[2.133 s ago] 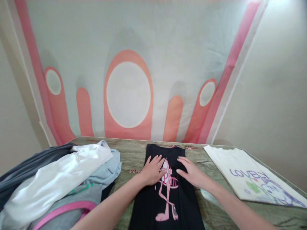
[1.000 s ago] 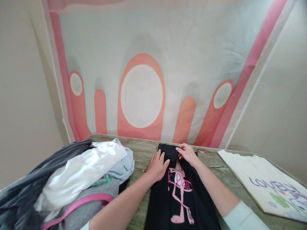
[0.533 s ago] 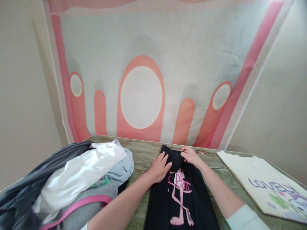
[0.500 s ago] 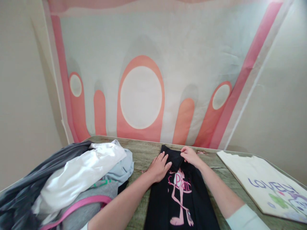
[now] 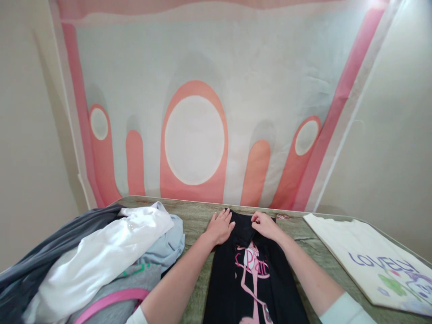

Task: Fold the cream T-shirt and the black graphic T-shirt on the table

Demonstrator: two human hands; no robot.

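A black T-shirt [image 5: 222,288] with a pink cartoon figure and pink lettering lies lengthwise in front of me, its far end folded over towards me. My left hand [image 5: 220,226] rests on the far left corner of the shirt, palm down with fingers stretched out. At the far right of the folded flap, my right hand [image 5: 265,224] has its fingers bent and pinched at the black cloth. The right fingertips partly cover the cloth they grip.
Left of the shirt is a heap of clothes: a white garment [image 5: 111,243], a dark grey one [image 5: 64,238], a light blue one [image 5: 170,245] and a grey one with pink trim [image 5: 114,301]. A folded cream T-shirt [image 5: 337,238] lies right on the wood-patterned table [image 5: 195,216]. A printed backdrop hangs behind.
My left hand has slid away from me and left to the shirt's far corner, flattening there. The folded flap now lies wider and flatter. My right hand stays near the flap's right side.
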